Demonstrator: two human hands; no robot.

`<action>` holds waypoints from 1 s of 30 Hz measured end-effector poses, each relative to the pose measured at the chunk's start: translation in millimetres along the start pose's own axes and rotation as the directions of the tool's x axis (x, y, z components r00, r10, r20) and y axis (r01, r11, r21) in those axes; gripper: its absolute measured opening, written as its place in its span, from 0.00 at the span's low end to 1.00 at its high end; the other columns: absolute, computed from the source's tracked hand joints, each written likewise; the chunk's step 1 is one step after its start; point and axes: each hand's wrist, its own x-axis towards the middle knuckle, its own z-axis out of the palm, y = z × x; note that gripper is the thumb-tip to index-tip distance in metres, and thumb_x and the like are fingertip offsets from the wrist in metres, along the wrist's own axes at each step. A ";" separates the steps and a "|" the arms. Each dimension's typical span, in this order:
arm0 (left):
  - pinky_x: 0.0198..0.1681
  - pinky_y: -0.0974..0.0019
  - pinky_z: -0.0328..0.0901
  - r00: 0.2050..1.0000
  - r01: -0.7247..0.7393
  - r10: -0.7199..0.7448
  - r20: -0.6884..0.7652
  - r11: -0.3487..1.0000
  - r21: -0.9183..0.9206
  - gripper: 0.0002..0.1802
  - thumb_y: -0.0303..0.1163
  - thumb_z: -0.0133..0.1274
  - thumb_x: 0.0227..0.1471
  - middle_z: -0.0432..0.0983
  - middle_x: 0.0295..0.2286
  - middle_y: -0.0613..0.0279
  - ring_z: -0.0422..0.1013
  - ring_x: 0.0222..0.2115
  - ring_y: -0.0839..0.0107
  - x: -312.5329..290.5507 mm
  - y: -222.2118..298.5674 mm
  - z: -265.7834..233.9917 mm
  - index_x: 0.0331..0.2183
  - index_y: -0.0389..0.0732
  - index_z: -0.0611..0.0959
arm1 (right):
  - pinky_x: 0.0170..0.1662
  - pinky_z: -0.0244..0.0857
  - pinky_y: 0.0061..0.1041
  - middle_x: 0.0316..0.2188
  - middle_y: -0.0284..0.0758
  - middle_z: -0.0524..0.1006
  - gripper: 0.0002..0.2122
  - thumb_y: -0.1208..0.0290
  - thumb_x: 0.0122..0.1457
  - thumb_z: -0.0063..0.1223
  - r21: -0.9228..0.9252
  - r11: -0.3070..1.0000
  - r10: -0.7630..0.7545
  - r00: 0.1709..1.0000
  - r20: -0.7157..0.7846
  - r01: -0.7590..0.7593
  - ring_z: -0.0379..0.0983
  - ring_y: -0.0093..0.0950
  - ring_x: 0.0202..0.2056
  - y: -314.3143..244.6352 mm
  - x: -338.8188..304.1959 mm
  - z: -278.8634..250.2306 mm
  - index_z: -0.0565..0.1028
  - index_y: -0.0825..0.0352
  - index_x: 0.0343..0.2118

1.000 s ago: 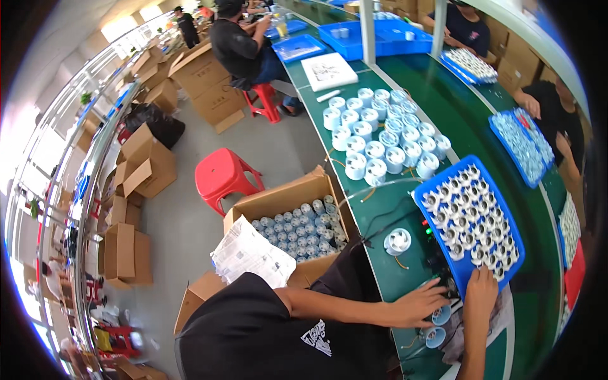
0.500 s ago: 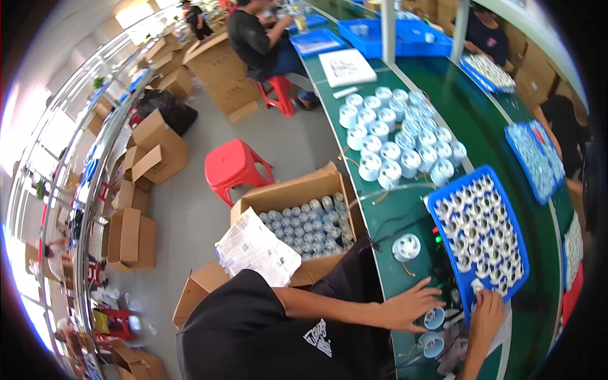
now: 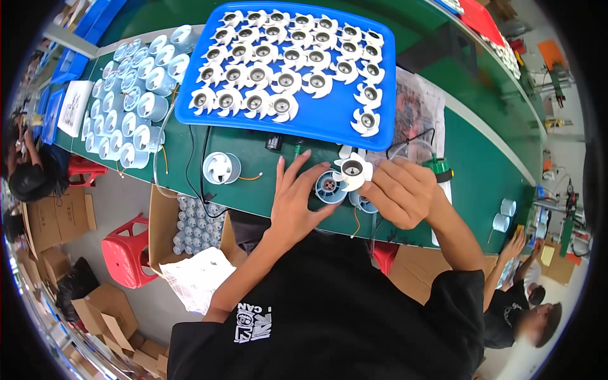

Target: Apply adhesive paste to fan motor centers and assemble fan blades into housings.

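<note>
A white fan impeller with curved blades and a dark hub is pinched in the fingers of my right hand. It hangs just over the right rim of a light blue round fan housing, whose open top shows small parts inside. My left hand has its thumb and a finger around that housing, with its other fingers stretched toward the tray. Partly hidden behind my right hand is a second blue housing. Farther left stands a housing with a white impeller in it, its orange wire on the bench.
A blue tray holds rows of white impellers beyond my hands. Many blue fan housings crowd the green bench at left. A green-and-black round device sits at right. Below the bench are a filled carton and red stool.
The view has swung right toward the bench. My right hand has come away from the tray's near corner with an impeller. My left hand stays by the housing.
</note>
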 end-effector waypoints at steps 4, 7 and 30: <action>0.63 0.41 0.47 1.000 0.010 -0.010 -0.001 0.999 -0.050 0.32 0.32 0.69 0.36 0.75 0.47 0.67 0.60 0.58 0.59 -3.6 1.0 -0.6 0.47 0.42 0.78 | 0.27 0.67 0.24 0.29 0.38 0.77 0.08 0.76 0.51 0.58 0.009 1.000 -0.013 1.000 -0.005 0.013 0.75 0.30 0.28 -9.8 -7.6 -5.0 0.76 0.71 0.34; 0.63 0.42 0.48 1.000 -0.017 0.019 0.021 0.995 -0.103 0.37 0.30 0.70 0.31 0.74 0.49 0.66 0.60 0.58 0.58 -7.0 -2.3 -5.1 0.48 0.42 0.77 | 0.27 0.68 0.25 0.29 0.39 0.77 0.07 0.76 0.52 0.59 0.067 0.998 -0.015 0.999 -0.035 0.018 0.76 0.32 0.29 -20.4 -9.6 -6.2 0.75 0.70 0.34; 0.62 0.45 0.51 0.999 -0.040 0.042 0.006 0.990 -0.137 0.35 0.29 0.69 0.31 0.75 0.48 0.64 0.61 0.57 0.58 -1.7 -8.3 -7.0 0.47 0.42 0.77 | 0.23 0.61 0.27 0.19 0.39 0.74 0.05 0.74 0.60 0.54 0.235 -0.132 0.834 0.020 0.551 -0.963 0.69 0.30 0.17 -70.7 35.1 9.0 0.73 0.69 0.36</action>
